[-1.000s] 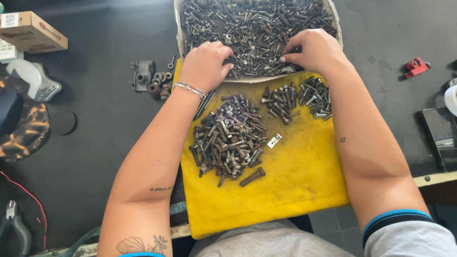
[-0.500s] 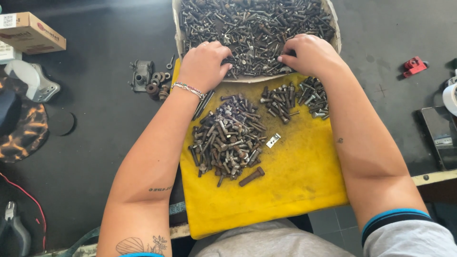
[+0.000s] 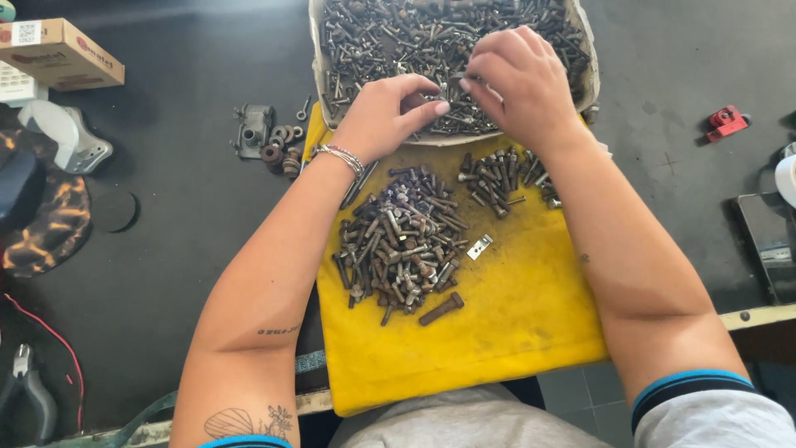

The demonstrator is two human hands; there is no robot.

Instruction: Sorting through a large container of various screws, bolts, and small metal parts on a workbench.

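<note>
A tray (image 3: 318,66) full of rusty bolts and screws sits at the top of a yellow cloth (image 3: 514,323). My left hand (image 3: 385,116) and my right hand (image 3: 514,79) meet over the tray's near edge, fingertips pinched together on a small dark bolt (image 3: 454,80) between them. A bracelet circles my left wrist. On the cloth below lie a large pile of bolts (image 3: 402,245), a smaller pile (image 3: 497,178) under my right wrist, a single loose bolt (image 3: 441,309) and a small metal plate (image 3: 478,247).
Small metal fittings and washers (image 3: 265,141) lie left of the cloth on the dark table. A cardboard box (image 3: 58,54) sits at far left, pliers (image 3: 29,390) at bottom left, a red clamp piece (image 3: 725,122) at right.
Both hands have moved inward over the tray and their fingertips have come together around a small bolt. The piles on the cloth are unchanged.
</note>
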